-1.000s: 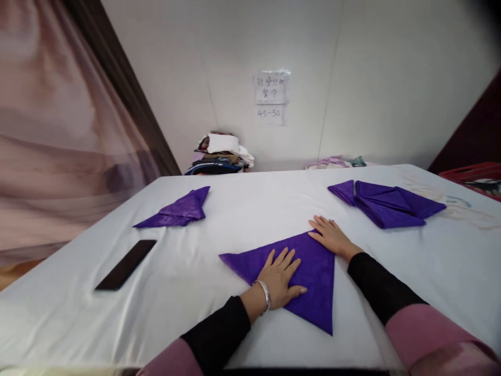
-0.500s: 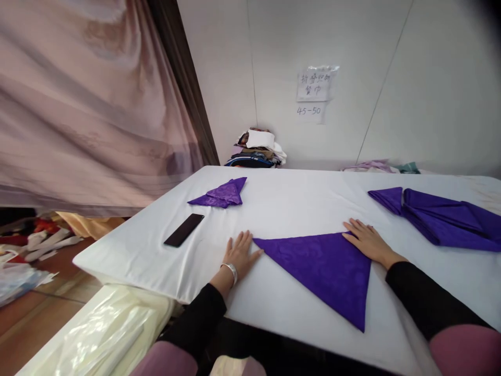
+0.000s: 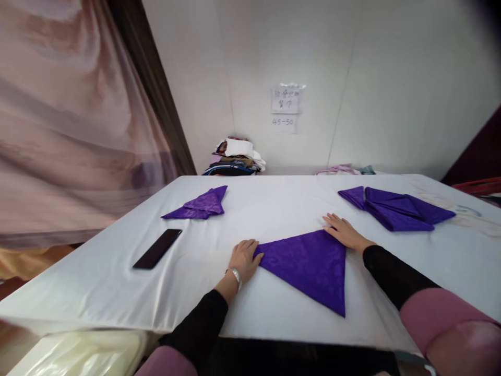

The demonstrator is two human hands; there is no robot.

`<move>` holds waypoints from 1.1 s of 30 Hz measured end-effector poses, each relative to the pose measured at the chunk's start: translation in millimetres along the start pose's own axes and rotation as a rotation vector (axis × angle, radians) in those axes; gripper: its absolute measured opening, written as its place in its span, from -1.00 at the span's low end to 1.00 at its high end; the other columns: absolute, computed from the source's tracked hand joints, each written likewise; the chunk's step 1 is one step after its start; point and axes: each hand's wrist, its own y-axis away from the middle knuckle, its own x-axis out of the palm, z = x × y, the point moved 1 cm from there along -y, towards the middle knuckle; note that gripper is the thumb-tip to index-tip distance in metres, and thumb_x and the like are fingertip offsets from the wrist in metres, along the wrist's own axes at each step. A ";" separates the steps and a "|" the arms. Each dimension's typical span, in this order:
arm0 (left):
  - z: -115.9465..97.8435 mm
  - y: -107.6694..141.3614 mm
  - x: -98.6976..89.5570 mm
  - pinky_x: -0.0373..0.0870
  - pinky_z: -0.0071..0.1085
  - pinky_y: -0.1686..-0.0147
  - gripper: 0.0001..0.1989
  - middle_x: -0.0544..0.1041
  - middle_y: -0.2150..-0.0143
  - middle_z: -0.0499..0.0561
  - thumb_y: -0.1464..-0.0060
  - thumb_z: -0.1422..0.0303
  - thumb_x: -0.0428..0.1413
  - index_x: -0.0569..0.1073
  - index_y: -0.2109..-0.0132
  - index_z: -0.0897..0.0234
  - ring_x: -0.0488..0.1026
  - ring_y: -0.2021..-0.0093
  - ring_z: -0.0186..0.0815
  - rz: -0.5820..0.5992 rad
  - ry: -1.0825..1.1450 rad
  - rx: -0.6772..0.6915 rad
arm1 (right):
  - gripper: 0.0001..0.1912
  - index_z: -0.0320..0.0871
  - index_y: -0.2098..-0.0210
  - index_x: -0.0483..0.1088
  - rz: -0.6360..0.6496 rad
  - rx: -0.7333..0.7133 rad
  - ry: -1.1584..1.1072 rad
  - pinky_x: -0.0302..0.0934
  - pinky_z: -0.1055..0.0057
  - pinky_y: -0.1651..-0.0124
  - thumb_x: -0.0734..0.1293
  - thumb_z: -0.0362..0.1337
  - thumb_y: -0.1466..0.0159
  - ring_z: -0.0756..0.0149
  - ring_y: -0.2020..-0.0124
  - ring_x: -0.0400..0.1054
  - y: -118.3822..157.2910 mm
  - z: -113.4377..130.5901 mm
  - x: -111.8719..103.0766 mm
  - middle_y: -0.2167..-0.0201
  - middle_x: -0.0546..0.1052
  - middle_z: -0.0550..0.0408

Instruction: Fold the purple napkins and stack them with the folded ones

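Note:
A purple patterned cloth, folded into a triangle, lies flat near the front of the white-covered table. My left hand, with a silver bracelet at the wrist, rests over its left corner, fingers low on the cloth and thumb apart, hiding the tip. At the upper right corner my right hand lies with fingers stretched out, touching the edge. Farther left is a smaller folded purple cloth. A dark phone lies in front of that one.
More folded purple cloth lies at the right of the table. Behind the table's far edge are piled clothes and a wall with paper signs. A pink curtain hangs at left, and pale plastic-wrapped material sits below.
My left hand has moved from beside the triangle's left tip to over it. My right hand stays at the upper right corner. The head view has shifted to the right.

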 end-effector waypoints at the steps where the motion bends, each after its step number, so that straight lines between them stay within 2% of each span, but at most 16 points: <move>1: 1.7 -1.5 0.4 0.20 -0.20 -0.04 -0.63 0.42 -0.02 0.10 -0.09 0.26 0.01 0.37 -0.03 0.27 0.29 -0.04 -0.15 -0.007 0.001 -0.001 | -0.39 -0.10 -0.20 0.11 -0.070 0.034 -0.046 -0.22 0.12 -0.26 0.00 0.04 -0.25 0.18 -0.29 -0.22 2.7 0.0 -5.0 -0.28 0.03 0.06; 3: 5.5 -5.6 -0.8 0.21 -0.20 0.00 -0.64 0.43 0.03 0.11 -0.08 0.25 0.02 0.37 -0.02 0.27 0.31 0.00 -0.14 -0.011 -0.001 -0.012 | -0.43 -0.09 -0.17 0.15 -0.193 0.141 -0.117 -0.11 0.17 -0.23 0.03 0.01 -0.25 0.17 -0.27 -0.10 9.5 -4.3 -13.1 -0.25 0.10 0.06; 5: 8.2 -11.9 -3.6 0.21 -0.21 0.04 -0.67 0.45 0.10 0.08 -0.06 0.23 0.03 0.41 0.04 0.23 0.33 0.05 -0.15 0.014 -0.007 -0.038 | -0.44 -0.14 -0.16 0.17 -0.237 0.272 -0.151 0.05 0.20 -0.14 0.04 -0.03 -0.25 0.12 -0.17 0.11 16.8 -12.7 -18.0 -0.18 0.24 -0.01; 8: 7.4 -24.6 -8.1 0.21 -0.25 0.12 -0.78 0.48 0.23 0.02 -0.02 0.21 0.06 0.45 0.22 0.21 0.36 0.14 -0.18 0.121 -0.002 -0.083 | -0.41 -0.29 -0.15 0.18 -0.194 0.417 -0.165 0.24 0.23 0.09 0.10 -0.06 -0.23 0.09 0.13 0.39 23.6 -24.5 -20.9 0.08 0.47 -0.15; 10: 4.8 -32.7 -9.9 0.22 -0.29 0.18 -0.83 0.48 0.30 0.01 -0.01 0.23 0.07 0.44 0.32 0.22 0.37 0.18 -0.19 0.188 0.010 -0.093 | -0.38 -0.35 -0.13 0.19 -0.146 0.464 -0.186 0.28 0.29 0.24 0.16 -0.06 -0.19 0.15 0.34 0.44 22.7 -27.1 -21.1 0.25 0.54 -0.13; 12: 2.6 -38.5 -10.1 0.22 -0.34 0.21 -0.87 0.47 0.33 -0.01 0.01 0.26 0.08 0.42 0.39 0.22 0.38 0.21 -0.22 0.215 0.032 -0.080 | -0.38 -0.34 -0.11 0.21 -0.116 0.470 -0.199 0.28 0.33 0.30 0.23 -0.09 -0.15 0.19 0.42 0.44 17.6 -24.5 -20.1 0.32 0.55 -0.09; 15: 3.8 -42.1 -7.9 0.22 -0.41 0.27 -0.90 0.46 0.37 -0.04 0.00 0.31 0.06 0.38 0.41 0.22 0.39 0.28 -0.29 0.205 0.065 -0.093 | -0.45 -0.24 -0.03 0.31 -0.118 0.443 -0.196 0.25 0.35 0.22 0.33 -0.24 -0.04 0.15 0.27 0.43 5.0 -15.4 -16.4 0.25 0.54 -0.06; 18: 10.7 -43.8 -5.5 0.22 -0.45 0.37 -0.90 0.45 0.43 -0.06 -0.03 0.32 0.00 0.34 0.41 0.20 0.39 0.38 -0.32 0.177 0.082 -0.178 | -0.46 -0.19 0.00 0.33 -0.143 0.405 -0.205 0.21 0.35 0.13 0.34 -0.39 0.03 0.12 0.13 0.37 -12.0 -6.1 -11.1 0.14 0.50 -0.05; 21: 20.7 -48.3 -5.9 0.20 -0.44 0.43 -0.89 0.43 0.49 -0.07 -0.05 0.27 -0.02 0.32 0.38 0.17 0.40 0.42 -0.29 0.125 0.090 -0.302 | -0.41 -0.17 -0.05 0.28 -0.177 0.381 -0.249 0.21 0.38 0.12 0.31 -0.43 0.02 0.19 0.15 0.37 -35.9 2.3 -7.2 0.13 0.50 0.00; 25: 37.4 -56.9 -8.8 0.21 -0.42 0.45 -0.87 0.43 0.52 -0.06 -0.05 0.23 -0.02 0.33 0.33 0.15 0.42 0.41 -0.23 0.058 0.077 -0.441 | -0.36 -0.22 -0.13 0.19 -0.232 0.365 -0.335 0.26 0.42 0.23 0.30 -0.40 -0.03 0.26 0.27 0.40 -79.4 17.0 -6.7 0.25 0.52 0.03; 29: 56.2 -60.6 -5.9 0.27 -0.42 0.41 -0.83 0.50 0.39 -0.02 -0.06 0.24 -0.02 0.35 0.20 0.15 0.45 0.37 -0.24 -0.003 0.109 -0.505 | -0.35 -0.24 -0.18 0.11 -0.307 0.329 -0.406 0.27 0.45 0.27 0.27 -0.37 -0.08 0.32 0.32 0.40 -120.4 33.7 -9.1 0.26 0.50 0.04; 33: 69.5 -60.0 0.6 0.31 -0.42 0.33 -0.71 0.52 0.23 -0.02 -0.04 0.25 0.01 0.32 0.06 0.15 0.46 0.32 -0.29 -0.099 0.231 -0.511 | -0.36 -0.23 -0.17 0.12 -0.361 0.309 -0.440 0.26 0.43 0.21 0.27 -0.35 -0.09 0.31 0.27 0.38 -144.6 45.2 -10.1 0.24 0.49 0.04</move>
